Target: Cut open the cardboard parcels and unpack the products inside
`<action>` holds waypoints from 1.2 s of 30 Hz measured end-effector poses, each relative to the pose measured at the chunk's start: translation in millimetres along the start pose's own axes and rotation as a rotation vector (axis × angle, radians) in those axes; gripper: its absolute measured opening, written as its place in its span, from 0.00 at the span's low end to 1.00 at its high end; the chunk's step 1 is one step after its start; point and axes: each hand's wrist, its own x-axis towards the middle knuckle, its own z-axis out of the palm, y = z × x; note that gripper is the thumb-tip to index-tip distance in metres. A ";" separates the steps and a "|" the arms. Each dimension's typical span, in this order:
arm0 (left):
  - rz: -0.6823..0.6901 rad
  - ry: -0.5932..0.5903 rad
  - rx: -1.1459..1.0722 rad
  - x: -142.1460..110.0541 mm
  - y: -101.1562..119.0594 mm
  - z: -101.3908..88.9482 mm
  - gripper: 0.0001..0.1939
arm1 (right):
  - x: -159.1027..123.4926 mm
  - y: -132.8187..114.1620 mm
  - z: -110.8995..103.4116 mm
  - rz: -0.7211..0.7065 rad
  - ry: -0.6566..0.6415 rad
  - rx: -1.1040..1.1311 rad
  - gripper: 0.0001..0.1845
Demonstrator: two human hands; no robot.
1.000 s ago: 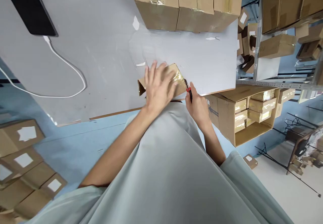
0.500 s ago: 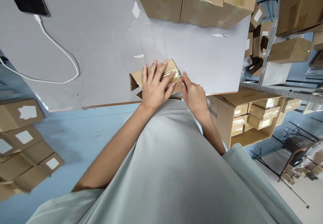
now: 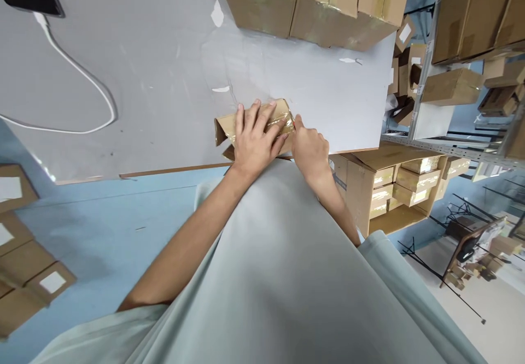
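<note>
Table: grey-white top [image 3: 164, 79], blue floor [image 3: 164, 211] below; a row of taped cartons [image 3: 324, 22] stands along the far side
Small box: the cardboard box [image 3: 225, 126] lies on the table at the near edge, its left end gaping, clear tape [image 3: 289, 117] over its right part
Left grip: the left hand [image 3: 255, 144] lies palm down, fingers spread across the box top, not wrapped around it
Right grip: the right hand [image 3: 310, 149] is curled closed at the taped end around a red tool [image 3: 293, 126], mostly hidden
Handling: judged light, with stiff walls but weak at the gaping end; tape probably slick
Hold: best taken by the long bare cardboard sides, clear of the tool
</note>
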 end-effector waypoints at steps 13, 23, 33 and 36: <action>-0.025 -0.019 -0.085 1.3 6.5 -0.7 0.23 | -22.9 1.6 2.0 0.158 -0.092 -0.046 0.30; -0.024 -0.033 -0.046 7.9 2.5 -12.8 0.26 | -32.1 51.7 10.2 0.135 0.140 0.148 0.34; -0.490 0.280 0.006 -69.1 -20.3 -60.4 0.60 | 130.6 150.9 93.0 0.379 0.183 0.244 0.37; -0.645 0.264 -0.245 -81.7 -33.1 -52.2 0.52 | 138.2 154.1 101.1 0.369 0.240 0.236 0.38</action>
